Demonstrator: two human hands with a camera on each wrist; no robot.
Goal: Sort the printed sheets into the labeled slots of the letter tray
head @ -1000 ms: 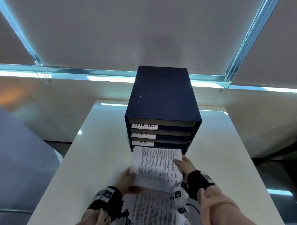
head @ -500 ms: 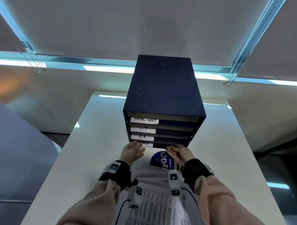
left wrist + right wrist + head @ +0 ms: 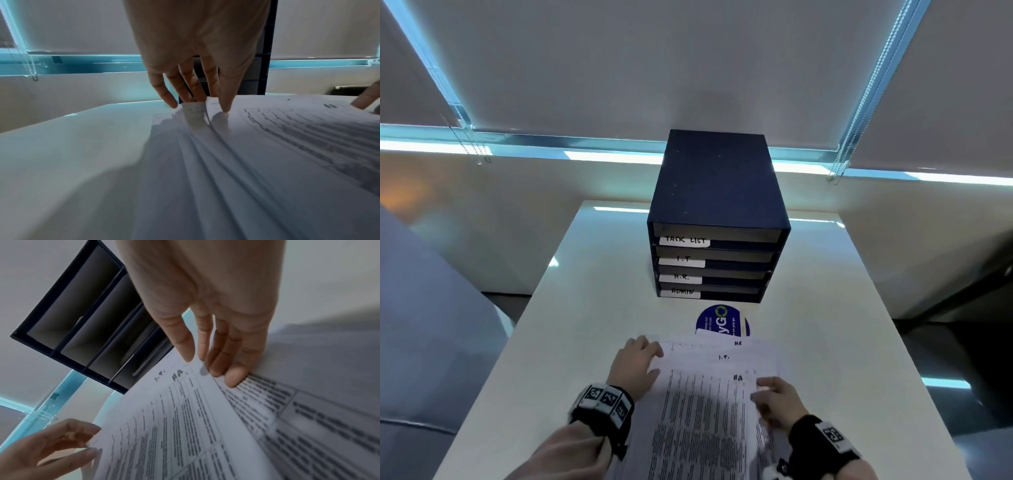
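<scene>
The dark blue letter tray (image 3: pixel 717 192) stands at the table's far middle, its slots labelled TASK LIST, I.T, H.R. and ADMIN from top to bottom. In the right wrist view the letter tray (image 3: pixel 68 308) shows sheets in two slots. A fanned stack of printed sheets (image 3: pixel 705 421) lies near me. The top sheet (image 3: pixel 164 426) carries a handwritten mark like "HA". My left hand (image 3: pixel 645 349) pinches its top left corner, which curls up between the fingers (image 3: pixel 193 91). My right hand (image 3: pixel 763 394) grips its top right edge (image 3: pixel 211 369).
A round blue sticker (image 3: pixel 722 320) lies on the white table (image 3: pixel 585 308) between the tray and the stack. A grey-blue seat (image 3: pixel 431 325) sits off the table's left edge. Closed blinds and a wall stand behind the tray.
A second ago both hands fed a sheet into the bottom slot. They have since drawn back from the tray to the stack and taken hold of the top sheet.
</scene>
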